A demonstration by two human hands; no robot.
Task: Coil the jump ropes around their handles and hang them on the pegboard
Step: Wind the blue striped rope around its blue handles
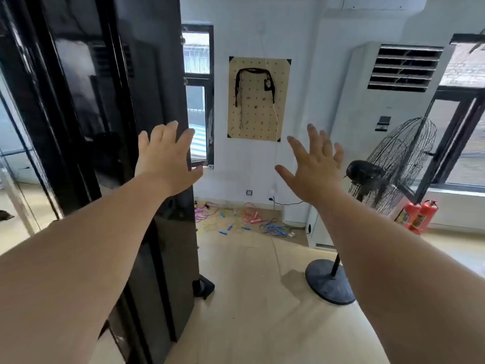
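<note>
Several jump ropes (pixel 236 219) lie tangled on the floor at the foot of the far wall, in purple, orange, yellow and blue, with small blue and pink handles. Above them a tan pegboard (pixel 258 119) hangs on the white wall, with a black strap draped over its upper pegs. My left hand (pixel 168 156) and my right hand (pixel 315 166) are both stretched forward at arm's length, fingers spread and straight, holding nothing. Both hands are well short of the ropes and the pegboard.
A tall glossy black cabinet (pixel 157 232) stands close on the left. A standing fan (pixel 380 179) with a round base is on the right, two red fire extinguishers (pixel 417 216) behind it. A white air-conditioner unit (pixel 367 114) stands against the wall. A white cable hangs across the pegboard.
</note>
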